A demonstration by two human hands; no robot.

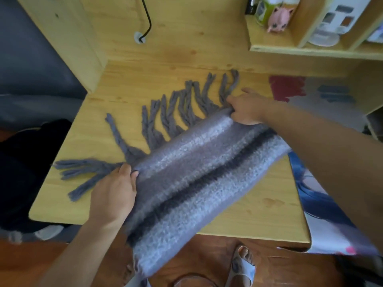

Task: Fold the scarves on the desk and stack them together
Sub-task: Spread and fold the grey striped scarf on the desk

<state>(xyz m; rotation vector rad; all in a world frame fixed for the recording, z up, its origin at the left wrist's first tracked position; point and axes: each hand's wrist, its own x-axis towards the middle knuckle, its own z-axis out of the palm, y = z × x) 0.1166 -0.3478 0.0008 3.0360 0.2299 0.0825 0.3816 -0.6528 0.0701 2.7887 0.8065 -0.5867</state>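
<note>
The bench [259,214] was a pale wooden top, and a printed mat [323,204] covered its right part. The scarf [186,172], grey with one dark stripe, lay across the middle of the bench; its fringe [176,112] spread toward the far side, and its near part hung over the front edge toward the floor. Only this one scarf was clearly in view.

The left hand [116,189] pinched the left corner of the fringed end, fingers curled into the cloth. The right hand [246,108] gripped the right corner of the same end in the same way.

The step in hand looked like laying the end flat and square before the first fold. To do it well, both corners should probably be kept at equal tension, so that the end edge stays straight. The hanging part may pull the scarf off the bench, so it seems wise to bring more cloth up first. The tassels should lie straight, not tucked under.
</note>
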